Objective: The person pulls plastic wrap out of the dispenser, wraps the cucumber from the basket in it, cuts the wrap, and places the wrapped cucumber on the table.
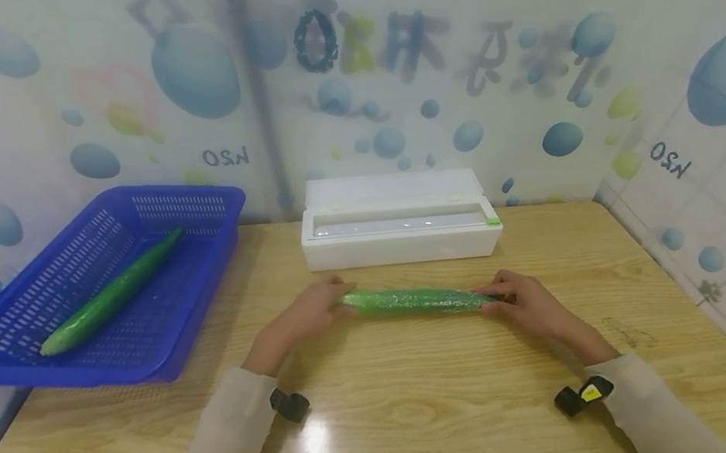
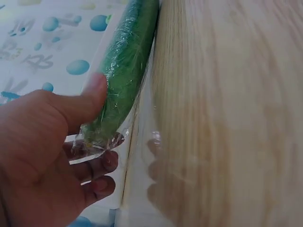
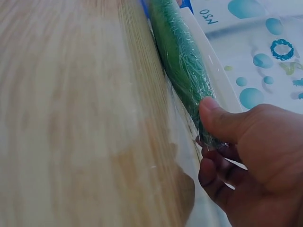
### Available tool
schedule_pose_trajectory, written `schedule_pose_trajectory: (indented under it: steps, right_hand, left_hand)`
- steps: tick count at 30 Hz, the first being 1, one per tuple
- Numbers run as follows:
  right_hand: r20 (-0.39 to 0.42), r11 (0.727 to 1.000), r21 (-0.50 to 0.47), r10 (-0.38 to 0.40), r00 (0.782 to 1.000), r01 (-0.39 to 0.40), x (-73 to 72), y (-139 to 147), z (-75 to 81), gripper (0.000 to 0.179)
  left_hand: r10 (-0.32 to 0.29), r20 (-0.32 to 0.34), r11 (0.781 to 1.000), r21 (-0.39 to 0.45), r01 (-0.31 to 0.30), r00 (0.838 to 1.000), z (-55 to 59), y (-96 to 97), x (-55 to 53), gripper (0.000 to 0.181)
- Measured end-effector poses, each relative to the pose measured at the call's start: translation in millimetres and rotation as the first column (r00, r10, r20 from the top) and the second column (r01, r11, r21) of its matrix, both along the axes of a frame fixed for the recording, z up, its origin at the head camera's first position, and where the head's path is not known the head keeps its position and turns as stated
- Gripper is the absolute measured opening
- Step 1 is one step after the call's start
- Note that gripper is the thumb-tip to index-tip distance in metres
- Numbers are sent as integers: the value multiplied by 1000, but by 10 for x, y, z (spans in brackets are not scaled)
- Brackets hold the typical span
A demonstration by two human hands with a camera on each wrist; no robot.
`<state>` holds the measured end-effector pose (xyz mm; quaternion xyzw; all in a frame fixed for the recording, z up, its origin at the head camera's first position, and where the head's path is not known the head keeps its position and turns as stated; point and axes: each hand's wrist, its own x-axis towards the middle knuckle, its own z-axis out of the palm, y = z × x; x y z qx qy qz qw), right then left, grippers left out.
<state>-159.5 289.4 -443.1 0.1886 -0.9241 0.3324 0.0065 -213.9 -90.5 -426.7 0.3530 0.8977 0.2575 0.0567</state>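
Observation:
A long green cucumber [image 1: 416,301] wrapped in shiny clear film lies crosswise between both hands, just in front of the white box. My left hand [image 1: 314,313] grips its paler left end, thumb on top and fingers beneath, as the left wrist view shows. At the darker right end, my right hand [image 1: 521,302] pinches the tip between thumb and fingers. Loose film [image 2: 125,135] sticks out past the cucumber's end by the left fingers. In the right wrist view the film [image 3: 194,71] clings in wrinkles along the cucumber [image 3: 173,45].
A white cling film box [image 1: 401,246] with its lid raised stands at the back of the wooden table [image 1: 434,419]. To the left, a blue plastic basket [image 1: 164,358] holds another cucumber [image 1: 113,297]. Patterned walls close off the back and right side.

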Motion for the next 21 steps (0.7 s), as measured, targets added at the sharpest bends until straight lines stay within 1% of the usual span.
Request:
schedule_pose_trajectory:
  steps: [3, 6, 9, 10, 12, 16, 19, 21]
  right_hand:
    - [-4, 1000, 6, 22, 1000, -22, 1, 13, 2, 33]
    - [-13, 999, 0, 47, 999, -47, -5, 24, 3, 32]
    - [-2, 999, -6, 54, 999, -54, -11, 37, 4, 31]
    - [2, 998, -6, 59, 998, -59, -11, 40, 5, 31]
    - [16, 998, -3, 56, 998, -56, -14, 47, 2, 30]
    - [37, 998, 2, 59, 998, -59, -22, 60, -11, 31]
    - [56, 998, -19, 57, 997, -56, -26, 68, -28, 32]
    - [73, 998, -40, 56, 996, -53, -26, 72, -41, 31]
  left_hand:
    - [-13, 0, 1000, 8, 13, 1000, -17, -13, -3, 48]
    - [-11, 45, 1000, 22, 10, 999, -12, -25, 6, 46]
    - [-17, 92, 1000, 25, 15, 996, -6, -32, -3, 45]
    - [-23, 99, 999, 25, 21, 995, -3, -34, -7, 45]
    - [-39, 101, 999, 25, 36, 994, -4, -38, -16, 45]
    - [-65, 82, 997, 35, 62, 995, -5, -43, -25, 45]
    - [-66, 69, 997, 35, 63, 995, -19, -42, -28, 45]
    - [-60, 75, 998, 37, 58, 995, -31, -42, -28, 43]
